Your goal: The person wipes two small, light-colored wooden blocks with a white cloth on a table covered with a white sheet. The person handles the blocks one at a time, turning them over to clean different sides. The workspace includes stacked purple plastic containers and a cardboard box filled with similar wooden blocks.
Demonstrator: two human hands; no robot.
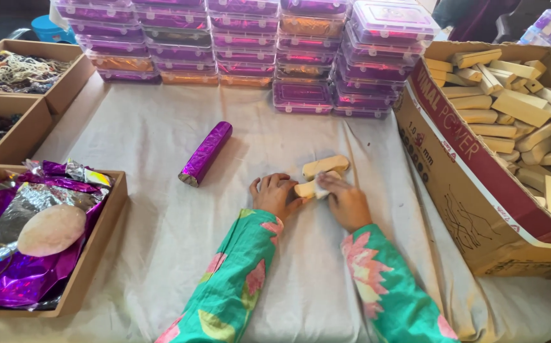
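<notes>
My left hand (274, 194) and my right hand (346, 203) rest on the white cloth (161, 209) and together grip a pale wooden block (305, 188). Touching it just behind lies a second wooden block (326, 166). Both sleeves are green with pink flowers. A roll of shiny purple foil (206, 153) lies on the cloth to the left of my hands, apart from them.
A cardboard box (472, 190) full of wooden blocks stands at the right. Stacks of clear purple-lidded plastic boxes (250, 51) line the back. At left are wooden trays: one (97, 235) with purple foil sheets and a pale round pad (52, 229), others (66, 82) with tangled threads.
</notes>
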